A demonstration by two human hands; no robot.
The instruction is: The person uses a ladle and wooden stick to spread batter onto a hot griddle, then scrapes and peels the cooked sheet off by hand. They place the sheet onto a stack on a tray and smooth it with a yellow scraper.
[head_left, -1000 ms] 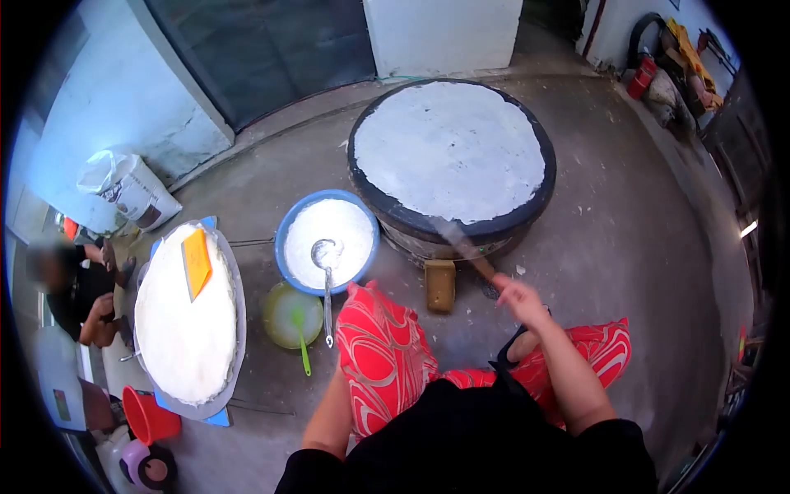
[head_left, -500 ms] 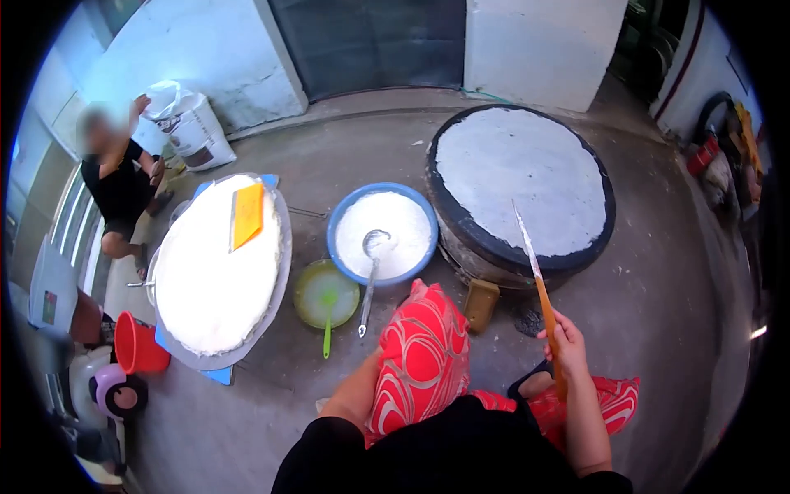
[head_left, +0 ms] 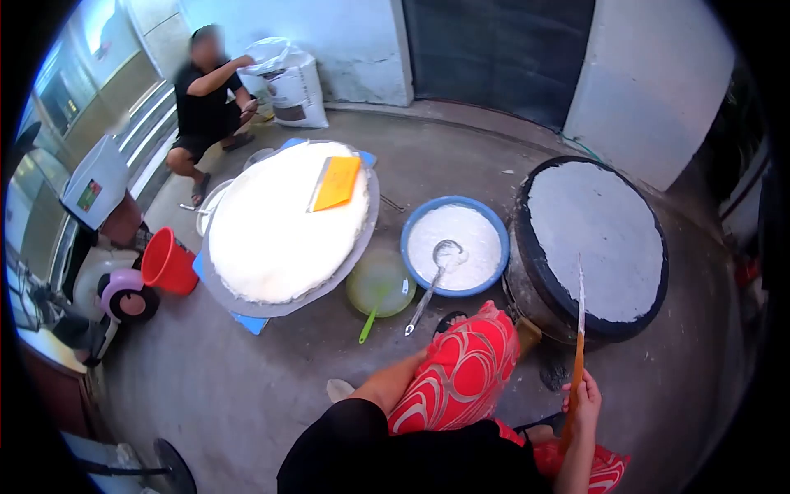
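My right hand (head_left: 583, 398) is closed round the brown handle of a long, thin wooden stick (head_left: 580, 329), whose whitish tip points up toward the round griddle (head_left: 597, 239). A thin pale layer covers the griddle inside its black rim. My left hand is hidden behind my knee in red patterned cloth (head_left: 461, 370); only the forearm shows. Ahead of the knee stands a blue basin (head_left: 497, 270) of white batter with a metal ladle (head_left: 428, 303) in it. To its left is a green bowl (head_left: 354, 300) with a green-handled tool (head_left: 368, 328).
At the left, a stack of white round sheets (head_left: 284, 230) bears an orange scraper (head_left: 336, 183). A red bucket (head_left: 170, 263) stands beyond it. A person in black (head_left: 203, 107) squats by a white sack (head_left: 296, 95). A fan-like round object (head_left: 174, 465) is at the lower left.
The view has turned left, so the basin, griddle and stack appear farther right. My right hand still grips the stick, which now points more upright. The crouching person's arm remains stretched toward the sack.
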